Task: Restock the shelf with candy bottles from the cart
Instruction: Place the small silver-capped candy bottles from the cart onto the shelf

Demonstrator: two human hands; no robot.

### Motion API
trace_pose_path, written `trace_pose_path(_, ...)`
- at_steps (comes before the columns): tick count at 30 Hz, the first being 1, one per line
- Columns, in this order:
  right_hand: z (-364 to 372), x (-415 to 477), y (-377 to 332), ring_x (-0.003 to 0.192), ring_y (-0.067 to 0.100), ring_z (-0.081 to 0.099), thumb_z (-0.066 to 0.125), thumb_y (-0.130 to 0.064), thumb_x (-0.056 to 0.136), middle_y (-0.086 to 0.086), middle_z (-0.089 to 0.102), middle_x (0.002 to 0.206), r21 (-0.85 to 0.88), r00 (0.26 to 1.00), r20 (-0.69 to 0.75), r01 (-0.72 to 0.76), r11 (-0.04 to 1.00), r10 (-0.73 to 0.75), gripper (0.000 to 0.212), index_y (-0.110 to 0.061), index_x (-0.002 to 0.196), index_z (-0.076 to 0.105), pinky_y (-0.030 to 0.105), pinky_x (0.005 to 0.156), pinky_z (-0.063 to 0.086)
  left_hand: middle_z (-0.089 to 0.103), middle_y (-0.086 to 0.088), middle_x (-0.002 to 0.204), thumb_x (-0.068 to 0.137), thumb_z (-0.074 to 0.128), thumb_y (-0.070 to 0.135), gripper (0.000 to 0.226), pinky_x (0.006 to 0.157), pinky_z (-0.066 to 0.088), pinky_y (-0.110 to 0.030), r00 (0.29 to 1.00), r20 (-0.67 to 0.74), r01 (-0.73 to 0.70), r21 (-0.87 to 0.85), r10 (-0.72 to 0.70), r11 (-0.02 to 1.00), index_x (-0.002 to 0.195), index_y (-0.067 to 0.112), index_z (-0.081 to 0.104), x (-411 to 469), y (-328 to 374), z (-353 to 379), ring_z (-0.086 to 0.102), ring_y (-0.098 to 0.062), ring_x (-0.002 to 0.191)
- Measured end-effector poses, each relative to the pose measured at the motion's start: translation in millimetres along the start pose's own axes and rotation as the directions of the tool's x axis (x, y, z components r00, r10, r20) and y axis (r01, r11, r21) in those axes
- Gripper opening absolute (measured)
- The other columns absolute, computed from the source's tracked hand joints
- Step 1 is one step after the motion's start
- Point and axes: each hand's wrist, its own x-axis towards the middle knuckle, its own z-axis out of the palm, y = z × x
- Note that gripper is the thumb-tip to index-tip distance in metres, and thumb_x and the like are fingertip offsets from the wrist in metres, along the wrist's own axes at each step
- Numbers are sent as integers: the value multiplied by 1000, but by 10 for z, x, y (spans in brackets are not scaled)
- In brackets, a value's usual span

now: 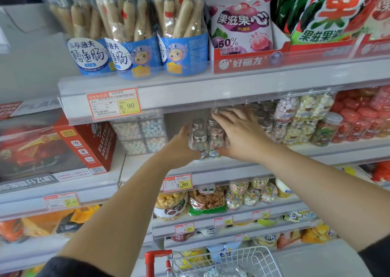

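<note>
A small cluster of candy bottles [205,137], clear with silver caps and pastel candies, stands on the middle shelf [221,166]. My left hand [179,143] presses against the cluster's left side. My right hand [238,133] wraps over its right side and top, fingers spread. Both hands clasp the group between them. More silver-capped bottles [261,116] fill the shelf behind and to the right. The cart [221,259], white wire with a red handle, shows at the bottom with a few bottles inside.
Clear boxes of candy balls [141,136] stand left of the cluster. Red-capped jars [358,124] sit far right. Fish-sausage tubs [135,33] and gummy bags line the upper shelf, its edge overhanging my hands. A red toy helicopter box [84,143] is at left.
</note>
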Motion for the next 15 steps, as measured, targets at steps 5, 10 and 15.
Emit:
trace_pose_path(5,53,113,-75,148,23,15,68,-50,82,2,27,159,-88,1000,17,3,996,-2,96,-22,156,14,62,119,1,43,-13,150,80,78,42,116,107,41,-43,995,-100,20,123,-7,992,157,21,-5,153,4,192,48,-33,130)
trace_pose_path(10,105,124,-72,148,23,17,69,-49,82,0,28,159,-97,1000,-7,-5,995,4,92,-23,155,20,62,119,-2,53,-14,139,80,78,39,106,99,47,-39,987,-163,6,113,12,994,157,21,7,218,-32,256,54,-31,122)
trace_pose_path(15,161,123,-63,147,24,20,68,-53,83,1,28,159,-98,999,-32,-5,995,2,92,-23,155,20,62,118,-2,55,-10,137,79,78,40,102,98,49,-41,983,-182,8,96,10,995,156,26,12,239,-67,281,57,-29,119)
